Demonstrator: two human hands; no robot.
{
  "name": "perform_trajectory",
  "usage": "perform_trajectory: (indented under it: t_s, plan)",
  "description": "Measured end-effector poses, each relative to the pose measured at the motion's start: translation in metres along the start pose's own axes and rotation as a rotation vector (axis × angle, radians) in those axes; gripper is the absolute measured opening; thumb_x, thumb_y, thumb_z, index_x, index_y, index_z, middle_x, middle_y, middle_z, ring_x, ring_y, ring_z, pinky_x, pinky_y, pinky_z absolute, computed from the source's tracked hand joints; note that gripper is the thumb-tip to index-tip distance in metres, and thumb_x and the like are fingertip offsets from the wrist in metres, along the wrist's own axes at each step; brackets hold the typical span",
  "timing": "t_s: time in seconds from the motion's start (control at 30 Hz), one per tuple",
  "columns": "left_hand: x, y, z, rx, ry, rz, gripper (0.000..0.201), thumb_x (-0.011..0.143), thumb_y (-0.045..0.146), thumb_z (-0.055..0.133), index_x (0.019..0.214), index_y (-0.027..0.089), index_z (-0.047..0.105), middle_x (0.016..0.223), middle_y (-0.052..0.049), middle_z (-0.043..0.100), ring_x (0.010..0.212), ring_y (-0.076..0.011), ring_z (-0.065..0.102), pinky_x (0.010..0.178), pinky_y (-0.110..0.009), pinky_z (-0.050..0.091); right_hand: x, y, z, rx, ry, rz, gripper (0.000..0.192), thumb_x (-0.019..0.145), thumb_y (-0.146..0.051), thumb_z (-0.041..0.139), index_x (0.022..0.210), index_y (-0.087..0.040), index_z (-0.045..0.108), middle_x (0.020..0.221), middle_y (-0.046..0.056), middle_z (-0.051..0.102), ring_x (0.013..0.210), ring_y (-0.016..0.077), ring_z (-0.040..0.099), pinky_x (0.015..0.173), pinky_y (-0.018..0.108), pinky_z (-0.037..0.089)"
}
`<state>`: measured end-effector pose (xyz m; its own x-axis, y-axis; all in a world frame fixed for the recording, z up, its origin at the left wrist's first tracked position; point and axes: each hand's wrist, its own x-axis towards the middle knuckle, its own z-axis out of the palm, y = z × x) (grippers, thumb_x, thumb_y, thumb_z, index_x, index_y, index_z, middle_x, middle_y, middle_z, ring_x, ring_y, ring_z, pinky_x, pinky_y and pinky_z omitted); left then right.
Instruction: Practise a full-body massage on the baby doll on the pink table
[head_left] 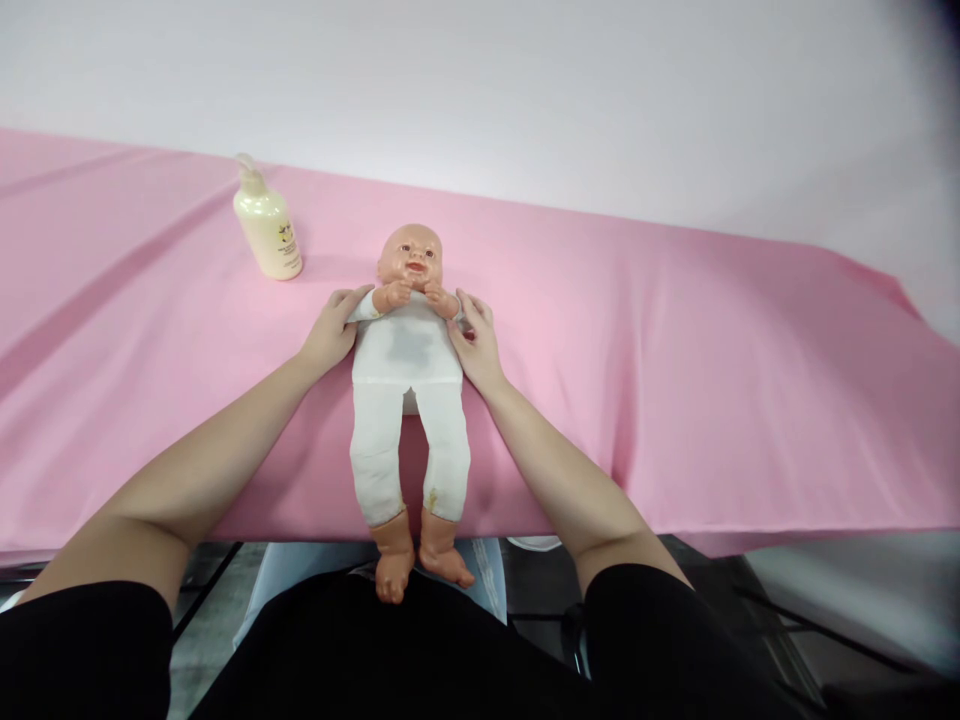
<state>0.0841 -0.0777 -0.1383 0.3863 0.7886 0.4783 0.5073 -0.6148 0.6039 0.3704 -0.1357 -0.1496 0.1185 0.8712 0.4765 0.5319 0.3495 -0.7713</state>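
Baby doll (409, 350), one: is being held at its sleeved arms between left hand (334, 327) and right hand (478, 342), equally near; is being supported face-up by pink tablecloth (570, 350), long axis pointing headfirst away, feet overhanging near edge.

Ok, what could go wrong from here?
The doll has its feet past the edge of the pink cloth, so it might slide off if the left hand and right hand loosen their grip. The cloth is creased and could shift. The pump bottle beyond the left hand might get knocked.
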Motion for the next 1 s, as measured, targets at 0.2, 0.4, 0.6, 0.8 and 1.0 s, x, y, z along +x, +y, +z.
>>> perform_trajectory:
  t_s: [0.2, 0.4, 0.6, 0.8, 1.0]
  plan:
    - [0.0, 0.001, -0.001, -0.015, -0.005, 0.016, 0.066, 0.082, 0.009, 0.047, 0.147, 0.02, 0.052, 0.127, -0.011, 0.058, 0.124, -0.0269, 0.056, 0.116, -0.049, 0.043, 0.0, -0.004, -0.001, 0.015, -0.003, 0.013, 0.058, 0.094, -0.055, 0.058, 0.147, -0.034, 0.052, 0.142, 0.011, 0.048, 0.136, 0.0288, 0.05, 0.114, 0.056, 0.048]
    - [0.003, 0.006, -0.002, -0.145, 0.044, -0.029, 0.054, 0.087, 0.015, 0.05, 0.141, 0.019, 0.052, 0.132, -0.011, 0.063, 0.125, -0.0276, 0.057, 0.112, -0.048, 0.046, -0.001, -0.012, -0.003, 0.15, 0.024, 0.102, 0.064, 0.093, -0.063, 0.057, 0.147, -0.032, 0.049, 0.15, 0.01, 0.049, 0.142, 0.0287, 0.047, 0.121, 0.058, 0.04]
    - [0.003, -0.006, 0.001, -0.3, 0.123, -0.233, 0.049, 0.089, 0.031, 0.062, 0.134, 0.02, 0.046, 0.122, -0.01, 0.065, 0.111, -0.0268, 0.064, 0.102, -0.045, 0.053, 0.0, -0.014, 0.001, 0.539, 0.127, 0.276, 0.06, 0.094, -0.066, 0.05, 0.145, -0.034, 0.042, 0.147, 0.006, 0.054, 0.129, 0.0224, 0.06, 0.112, 0.049, 0.052]
    - [0.003, -0.015, 0.002, -0.34, 0.176, -0.321, 0.05, 0.089, 0.035, 0.063, 0.132, 0.02, 0.042, 0.121, -0.011, 0.061, 0.117, -0.0297, 0.061, 0.105, -0.05, 0.05, 0.001, -0.01, 0.005, 0.706, 0.308, 0.432, 0.044, 0.098, -0.066, 0.043, 0.12, -0.029, 0.053, 0.104, 0.001, 0.067, 0.092, 0.0162, 0.071, 0.084, 0.037, 0.064]
    - [0.003, -0.015, 0.0, -0.312, 0.162, -0.267, 0.058, 0.092, 0.037, 0.061, 0.142, 0.022, 0.036, 0.133, -0.013, 0.058, 0.124, -0.0295, 0.058, 0.109, -0.051, 0.048, 0.004, 0.001, 0.006, 0.657, 0.303, 0.441, 0.057, 0.096, -0.076, 0.032, 0.114, -0.026, 0.052, 0.1, 0.004, 0.065, 0.091, 0.0189, 0.071, 0.08, 0.038, 0.064]
